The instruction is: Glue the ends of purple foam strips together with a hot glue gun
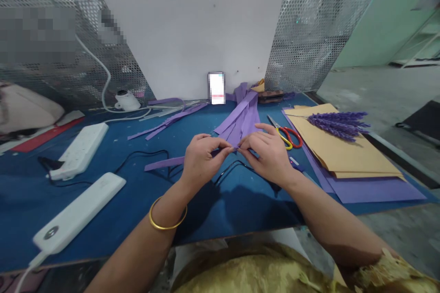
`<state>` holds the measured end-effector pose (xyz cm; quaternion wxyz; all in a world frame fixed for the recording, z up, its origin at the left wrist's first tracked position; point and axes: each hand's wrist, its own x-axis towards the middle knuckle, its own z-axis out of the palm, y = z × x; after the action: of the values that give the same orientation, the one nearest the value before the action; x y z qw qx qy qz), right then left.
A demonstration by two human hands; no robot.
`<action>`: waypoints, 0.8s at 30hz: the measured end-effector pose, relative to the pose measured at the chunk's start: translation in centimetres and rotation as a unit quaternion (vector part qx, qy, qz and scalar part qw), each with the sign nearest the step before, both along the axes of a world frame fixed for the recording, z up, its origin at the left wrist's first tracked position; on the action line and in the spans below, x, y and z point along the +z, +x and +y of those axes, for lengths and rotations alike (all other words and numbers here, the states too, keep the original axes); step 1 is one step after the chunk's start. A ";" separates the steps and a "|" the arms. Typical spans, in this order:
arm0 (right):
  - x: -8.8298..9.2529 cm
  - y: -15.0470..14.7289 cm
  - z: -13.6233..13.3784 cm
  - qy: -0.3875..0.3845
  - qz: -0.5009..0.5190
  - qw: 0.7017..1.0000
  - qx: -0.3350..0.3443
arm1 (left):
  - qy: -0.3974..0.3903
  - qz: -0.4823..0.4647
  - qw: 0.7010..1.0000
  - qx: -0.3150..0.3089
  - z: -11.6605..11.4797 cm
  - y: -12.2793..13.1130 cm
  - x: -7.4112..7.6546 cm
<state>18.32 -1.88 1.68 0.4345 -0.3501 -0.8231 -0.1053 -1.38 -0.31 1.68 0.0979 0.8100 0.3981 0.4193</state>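
Note:
My left hand [205, 159] and my right hand [266, 155] meet over the middle of the table, thumbs and fingertips pinched together. Between them they grip a narrow purple paper strip [164, 163], whose free end sticks out to the left past my left hand. Just beyond my fingers lies a bundle of cut purple strips [242, 112], partly hidden by my right hand. Scissors [288, 137] with red and yellow handles lie to the right of that hand, blades pointing away. A dark, thin cable or wire [227, 171] runs on the table below my hands.
At right, purple lavender stems [338, 124] rest on tan sheets [354, 158] over purple sheets [381, 190]. A phone [217, 88] leans on a white board [199, 36]. More strips [168, 121], a power strip [80, 150] and a white power bank [80, 210] lie left.

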 end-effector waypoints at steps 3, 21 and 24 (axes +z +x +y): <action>0.1 0.1 0.0 0.004 0.003 1.000 -0.006 | 0.000 -0.009 1.000 0.003 0.0 0.0 0.0; 0.4 1.1 0.3 0.033 0.030 0.998 -0.047 | 0.040 -0.006 0.999 0.032 0.3 -0.2 0.0; 0.5 1.3 0.3 0.038 0.045 0.996 -0.063 | 0.040 -0.011 0.998 0.043 0.1 -0.2 0.1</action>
<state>19.61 -1.55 2.14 0.4767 -0.3888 -0.7745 -0.1473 -1.56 -0.16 1.80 0.0511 0.7908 0.4144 0.4475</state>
